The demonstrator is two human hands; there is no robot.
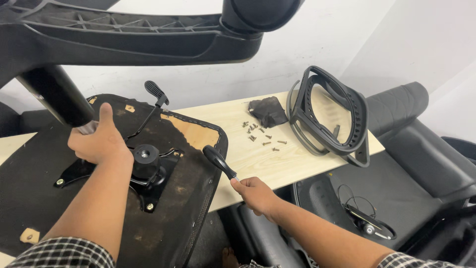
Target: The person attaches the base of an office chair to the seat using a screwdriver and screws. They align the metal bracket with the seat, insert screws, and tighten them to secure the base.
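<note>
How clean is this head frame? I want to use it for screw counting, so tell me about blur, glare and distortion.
Head view: light is even and soft, with no harsh glare on the wooden tabletop; the screws are small but fairly sharp; the chair base looms large and dark at the top edge, stretched by the wide lens; the left hand and right hand show little motion blur.

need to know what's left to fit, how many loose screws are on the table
About 9 screws, all in one loose cluster on the table, between the black cloth and the armrest frames. They are small, so the count is rough, and more may hide under the cloth.
</note>
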